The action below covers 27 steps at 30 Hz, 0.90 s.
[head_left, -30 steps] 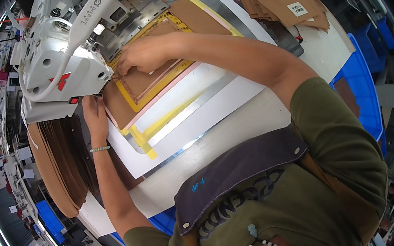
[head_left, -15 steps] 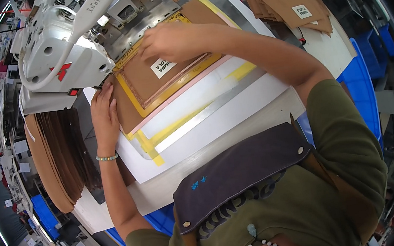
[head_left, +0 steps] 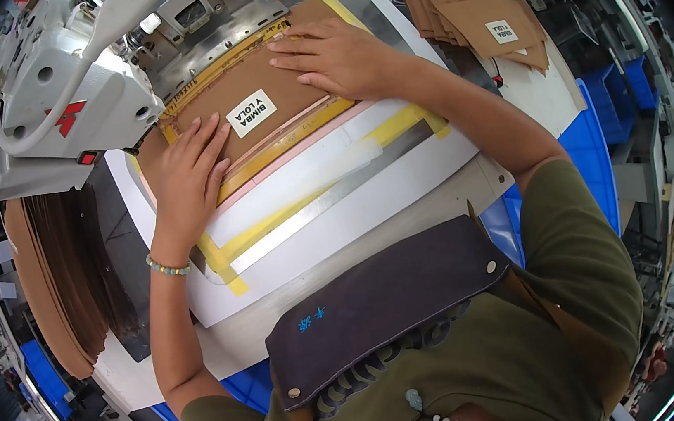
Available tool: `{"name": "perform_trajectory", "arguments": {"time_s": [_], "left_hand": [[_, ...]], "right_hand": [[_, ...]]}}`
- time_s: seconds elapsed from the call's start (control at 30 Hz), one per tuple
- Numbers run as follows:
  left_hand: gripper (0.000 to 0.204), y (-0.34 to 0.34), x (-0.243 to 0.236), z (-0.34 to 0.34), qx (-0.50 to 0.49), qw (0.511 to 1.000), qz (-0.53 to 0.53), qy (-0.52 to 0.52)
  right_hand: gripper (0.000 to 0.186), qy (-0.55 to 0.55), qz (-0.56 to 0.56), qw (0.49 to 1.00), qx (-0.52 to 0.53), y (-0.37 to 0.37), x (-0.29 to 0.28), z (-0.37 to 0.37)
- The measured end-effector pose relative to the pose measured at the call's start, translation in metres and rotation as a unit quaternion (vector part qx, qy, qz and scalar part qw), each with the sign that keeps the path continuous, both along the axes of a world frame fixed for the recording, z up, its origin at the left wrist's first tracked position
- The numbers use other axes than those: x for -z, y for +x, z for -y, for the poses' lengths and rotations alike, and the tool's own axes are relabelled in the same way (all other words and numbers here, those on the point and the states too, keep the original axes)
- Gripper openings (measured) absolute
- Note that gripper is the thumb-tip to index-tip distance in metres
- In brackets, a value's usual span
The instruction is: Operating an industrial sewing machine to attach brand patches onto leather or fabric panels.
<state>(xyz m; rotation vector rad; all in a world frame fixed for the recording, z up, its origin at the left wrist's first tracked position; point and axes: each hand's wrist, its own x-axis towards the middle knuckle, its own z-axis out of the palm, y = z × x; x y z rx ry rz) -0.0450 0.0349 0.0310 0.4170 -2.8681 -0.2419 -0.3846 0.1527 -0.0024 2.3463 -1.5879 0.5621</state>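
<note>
My left hand [head_left: 192, 177] lies flat with fingers apart over the left end of a brown panel [head_left: 268, 81], beside its white printed label [head_left: 251, 112]. My right hand [head_left: 337, 61] rests on the panel's right part, palm down with fingers spread. A yellow template frame [head_left: 287, 140] with pink edging surrounds the panel, partly hidden by both hands. Underneath are a metal plate and a white sheet [head_left: 423, 166] with yellow tape strips. The white sewing machine [head_left: 70, 91] and its metal carriage [head_left: 206, 42] stand along the panel's far edge.
A tall stack of brown pieces [head_left: 55, 288] stands at the left of the worktable [head_left: 549, 103]. Labelled brown pieces [head_left: 474, 28] are piled at the back right, beside a cable and a screen. Blue bins [head_left: 594, 164] sit beyond the table's right side and beneath its front.
My left hand has moved from beside the machine head onto the panel. My right hand has moved rightward, uncovering the label, and now lies flatter.
</note>
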Motion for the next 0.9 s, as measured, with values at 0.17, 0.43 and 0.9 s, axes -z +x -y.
{"name": "perform_trajectory", "arguments": {"time_s": [0.17,0.43,0.9], "left_hand": [[0.052,0.001,0.002,0.000,0.003,1.000,0.012,-0.001],[0.052,0.003,-0.002,0.001,-0.010,1.000,0.021,0.004],[0.055,-0.013,0.001,-0.010,-0.007,1.000,0.001,0.029]], "right_hand": [[0.042,-0.013,-0.018,1.000,0.020,0.001,-0.005,-0.001],[0.041,-0.042,-0.034,0.998,0.010,0.010,-0.011,0.005],[0.043,0.007,-0.012,1.000,-0.006,0.037,-0.015,0.011]]}}
